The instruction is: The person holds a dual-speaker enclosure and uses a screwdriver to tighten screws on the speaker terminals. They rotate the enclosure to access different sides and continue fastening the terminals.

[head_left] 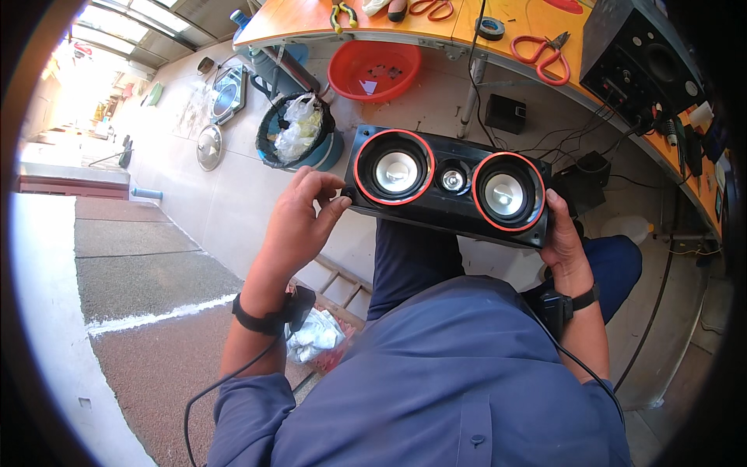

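Observation:
A long black speaker box (424, 210) is tilted above my lap, its front facing up. Two silver-centred cones with red-orange rings flank a small middle tweeter (453, 180). My right hand (562, 233) grips the box's right end, the thumb along its edge and the other fingers partly hidden. At the lower left corner, my left hand (303, 212) is closed, with thumb and forefinger at the box's edge. Whether something small sits between those fingertips cannot be made out.
An orange-topped workbench (459, 23) curves along the far side, bearing red-handled scissors (542, 56), a tape roll (490, 29), pliers (342, 14) and a larger black speaker (650, 58). Below are a red basin (373, 70), a lined bin (299, 132) and loose cables (580, 136).

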### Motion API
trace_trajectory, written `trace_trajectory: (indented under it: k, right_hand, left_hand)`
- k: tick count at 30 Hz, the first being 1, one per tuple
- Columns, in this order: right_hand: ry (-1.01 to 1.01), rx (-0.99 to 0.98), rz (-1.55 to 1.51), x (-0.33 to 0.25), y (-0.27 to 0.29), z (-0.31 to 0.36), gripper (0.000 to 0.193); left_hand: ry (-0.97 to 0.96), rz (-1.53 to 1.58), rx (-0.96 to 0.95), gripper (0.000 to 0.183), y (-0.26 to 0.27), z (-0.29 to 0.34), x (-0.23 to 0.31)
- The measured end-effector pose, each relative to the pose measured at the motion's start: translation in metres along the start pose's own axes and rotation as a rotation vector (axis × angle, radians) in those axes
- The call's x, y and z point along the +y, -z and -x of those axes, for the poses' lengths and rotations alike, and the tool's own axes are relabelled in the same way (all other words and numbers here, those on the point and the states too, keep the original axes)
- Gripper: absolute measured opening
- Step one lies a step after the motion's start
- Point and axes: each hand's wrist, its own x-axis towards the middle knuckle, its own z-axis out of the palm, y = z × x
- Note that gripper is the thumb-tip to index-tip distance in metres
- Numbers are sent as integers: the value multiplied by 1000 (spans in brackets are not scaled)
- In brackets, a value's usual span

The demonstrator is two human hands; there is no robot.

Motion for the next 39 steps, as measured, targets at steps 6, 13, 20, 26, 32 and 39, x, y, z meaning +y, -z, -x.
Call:
trace_trajectory:
  k: [6,13,20,26,32,39]
  right_hand:
    - [1,9,2,2,3,-1,50]
    - [-30,-47,18,3,12,-2,62]
    - [-31,-56,16,4,14,-3,62]
    - [-40,-47,9,3,14,-2,61]
    - [-43,-48,2,4,15,-3,61]
    - [-17,-8,-1,3,7,-2,52]
  left_hand:
    - [-26,-92,-17,11,-3,-2,-5]
    - [-63,-69,-5,10,-1,-1,-1]
    - [-27,-93,-10,11,-2,-2,1]
    - [-111,-115,-20,8,-1,-2,-2]
    - [-160,-121,-19,8,-1,-3,-1]
    - [-29,-100,-42,10,0,-1,-2]
